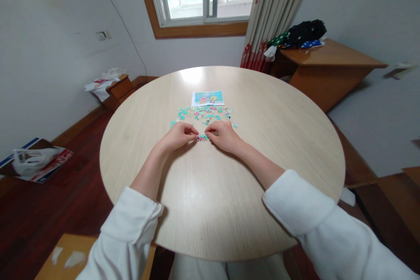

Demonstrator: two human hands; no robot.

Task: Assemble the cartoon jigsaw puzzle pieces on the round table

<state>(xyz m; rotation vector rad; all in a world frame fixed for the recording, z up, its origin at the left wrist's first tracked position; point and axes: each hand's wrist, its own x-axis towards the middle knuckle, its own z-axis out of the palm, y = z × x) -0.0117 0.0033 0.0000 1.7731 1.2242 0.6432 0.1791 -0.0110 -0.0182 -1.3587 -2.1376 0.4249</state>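
Puzzle cluster point(203, 138) pinched in the grip of left hand point(179, 134) and right hand point(225, 134); uneven pressure could buckle it, scattering loose pieces point(203, 114) at 12 o'clock.

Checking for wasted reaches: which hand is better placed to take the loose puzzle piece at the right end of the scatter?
Right, probably. The right hand sits just beside that loose piece, while the left hand is beyond the joined pieces both hands pinch.

We see a small cluster of puzzle pieces point(203, 138), pink and turquoise, lying flat on the pale round table point(229, 210).
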